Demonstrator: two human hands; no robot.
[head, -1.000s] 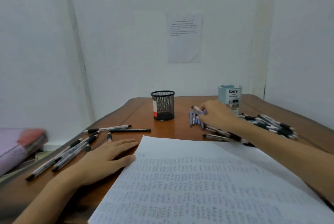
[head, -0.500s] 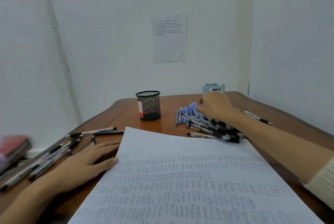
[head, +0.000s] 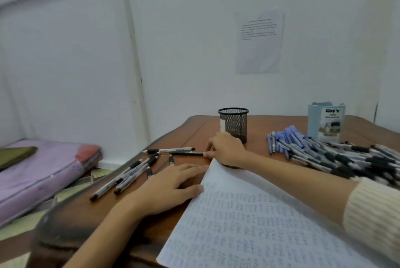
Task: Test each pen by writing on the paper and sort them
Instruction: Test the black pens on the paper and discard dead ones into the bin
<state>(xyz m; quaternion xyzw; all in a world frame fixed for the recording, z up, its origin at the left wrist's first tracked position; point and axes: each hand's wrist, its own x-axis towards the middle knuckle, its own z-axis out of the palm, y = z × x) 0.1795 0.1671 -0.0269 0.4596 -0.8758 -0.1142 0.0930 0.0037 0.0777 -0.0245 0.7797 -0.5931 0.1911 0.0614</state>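
My left hand (head: 171,183) rests flat on the wooden table, its thumb at the edge of the written-on paper (head: 249,222). My right hand (head: 227,151) has crossed over to the left and pinches the end of a black pen (head: 187,153) lying on the table. Several black-capped pens (head: 129,172) lie in a loose group to the left. A big pile of black and blue pens (head: 329,155) lies at the right.
A black mesh pen cup (head: 233,123) stands just behind my right hand. A light blue organiser box (head: 326,121) stands at the back right. The table's left edge (head: 71,200) drops to a floor with a purple mattress (head: 41,172).
My right hand left the pen pile at the right and moved left to the black pen near the mesh cup. The view swung left. My left hand stayed put.
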